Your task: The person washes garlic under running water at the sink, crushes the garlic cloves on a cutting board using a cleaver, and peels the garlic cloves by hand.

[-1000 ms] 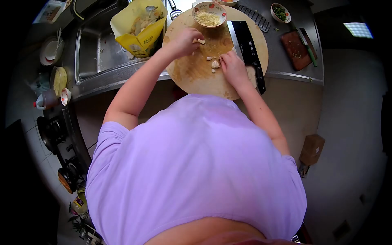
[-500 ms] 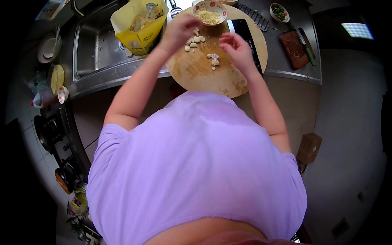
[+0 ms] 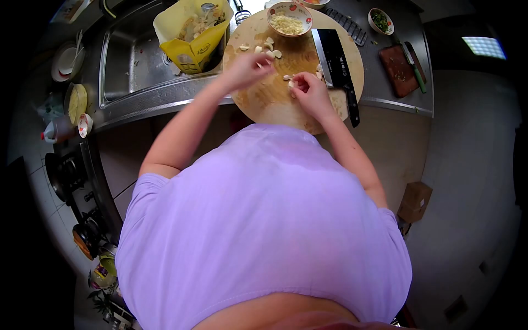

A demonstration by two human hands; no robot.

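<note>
Above the round board (image 3: 269, 104), my right fingers (image 3: 303, 78) pinch garlic (image 3: 291, 86) while my left fingers (image 3: 264, 70), too blurred to tell any grip, hover by loose cloves (image 3: 277, 54), the cleaver (image 3: 335, 60) set right, handle nearest me for reach.

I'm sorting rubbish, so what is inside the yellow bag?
Inside the yellow bag, pale and brownish scraps show at the open top. What lies deeper is covered by them and the front wall.
</note>
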